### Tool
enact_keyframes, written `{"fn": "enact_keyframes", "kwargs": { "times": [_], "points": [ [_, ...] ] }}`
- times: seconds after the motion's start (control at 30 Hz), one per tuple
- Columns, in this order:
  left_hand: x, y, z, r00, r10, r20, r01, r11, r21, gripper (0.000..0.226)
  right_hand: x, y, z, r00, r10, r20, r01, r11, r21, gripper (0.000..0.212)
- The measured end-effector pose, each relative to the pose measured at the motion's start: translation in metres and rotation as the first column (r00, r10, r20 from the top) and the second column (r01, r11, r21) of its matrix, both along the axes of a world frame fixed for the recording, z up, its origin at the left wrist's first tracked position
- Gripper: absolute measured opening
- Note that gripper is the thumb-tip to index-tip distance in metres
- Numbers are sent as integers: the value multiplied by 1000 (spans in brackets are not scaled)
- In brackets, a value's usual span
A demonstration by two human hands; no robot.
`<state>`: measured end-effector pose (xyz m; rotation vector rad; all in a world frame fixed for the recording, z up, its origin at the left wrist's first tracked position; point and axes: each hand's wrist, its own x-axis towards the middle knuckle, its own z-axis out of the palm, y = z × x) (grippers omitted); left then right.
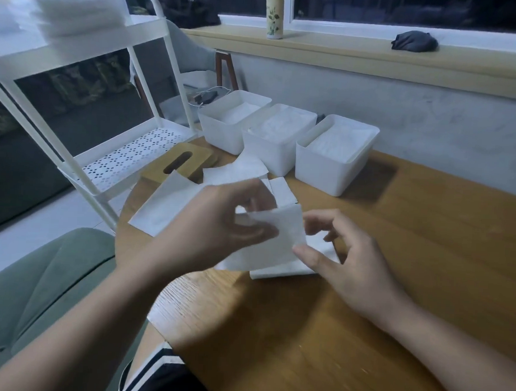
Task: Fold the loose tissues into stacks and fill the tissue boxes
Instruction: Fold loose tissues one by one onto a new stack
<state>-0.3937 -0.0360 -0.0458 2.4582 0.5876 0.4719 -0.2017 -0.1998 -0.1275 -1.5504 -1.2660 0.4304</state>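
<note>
- The left hand (219,226) pinches a tissue (281,241) between thumb and curled fingers, lifted just over the table (412,248)
- The right hand (349,260) has its thumb at the sheet's edge, fingers half curled; whether it grips I cannot tell
- Three white boxes (321,168) already hold tissues
- With loose sheets (163,211) unfolded and wooden lids (181,161) off, I'd judge it well along but unfinished
</note>
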Motion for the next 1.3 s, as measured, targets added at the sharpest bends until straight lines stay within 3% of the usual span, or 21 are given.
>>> {"fn": "enact_keyframes", "kwargs": {
  "times": [0.13, 0.33, 0.57, 0.73, 0.93, 1.1, 1.3],
  "points": [
    [15, -5, -18, 1000, -16, -9, 15, 1000, -21, 22, 0, 1, -2, 997, 45, -63, -43, 998, 34, 16],
    [12, 15, -40, 996, 76, -51, -80, 994, -77, 23, 16, 3, -7, 991, -26, -135, 29, 999, 22, 24],
    [9, 25, -54, 979, 198, -57, -206, 933, -297, 18, 24, 5, -9, 961, -126, -247, 116, 992, -57, 6],
    [15, 26, -61, 973, 199, -120, -230, 898, -374, 19, 29, 7, -13, 973, -218, -78, 205, 967, -152, 21],
    [20, 25, -66, 953, 234, -191, -277, 929, -244, 21, 31, 8, -16, 958, -268, 100, 283, 935, -213, 36],
    [19, 25, -68, 944, 252, -214, -283, 950, -130, 19, 32, 9, -19, 949, -270, 160, 302, 927, -224, 40],
    [18, 37, -67, 951, 229, -209, -239, 971, -25, 18, 38, 9, -22, 926, -291, 239, 337, 924, -183, 28]
  ]
}}
